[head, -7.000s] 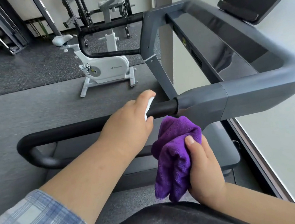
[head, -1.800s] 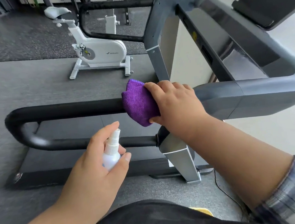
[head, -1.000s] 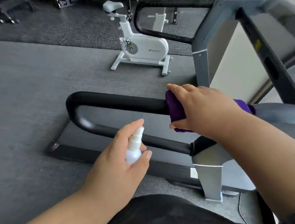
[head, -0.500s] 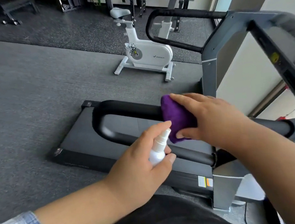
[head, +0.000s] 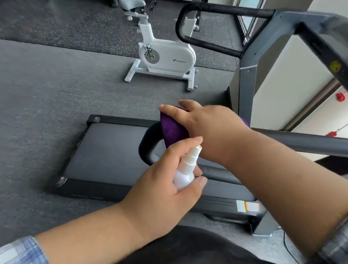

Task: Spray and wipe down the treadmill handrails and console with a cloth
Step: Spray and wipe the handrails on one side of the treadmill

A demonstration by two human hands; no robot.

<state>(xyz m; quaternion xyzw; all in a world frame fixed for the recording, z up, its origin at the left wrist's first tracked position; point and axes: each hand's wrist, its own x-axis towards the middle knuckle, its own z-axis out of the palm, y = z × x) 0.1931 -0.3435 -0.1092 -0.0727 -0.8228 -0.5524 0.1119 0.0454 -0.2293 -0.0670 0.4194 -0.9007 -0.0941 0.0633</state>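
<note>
The small white spray bottle is the only container in view; what it holds cannot be told through its opaque body. The left hand makes its grip around that bottle, fingers and thumb curled about the body and the forefinger arched over the nozzle, which points up and away toward the other hand. The right hand lies just beyond and above this grip, its fingers spread fairly straight and pressing the purple cloth onto the curved end of the black near handrail; the cloth wraps over the top of the bend, and a bit of purple shows past the wrist. The rail's lower bar runs beneath the bottle grip and its upper bar continues right under the right forearm. The treadmill deck lies below and left of both grips. Well beyond them, a white exercise bike stands on the grey floor, beside the far handrail.
</note>
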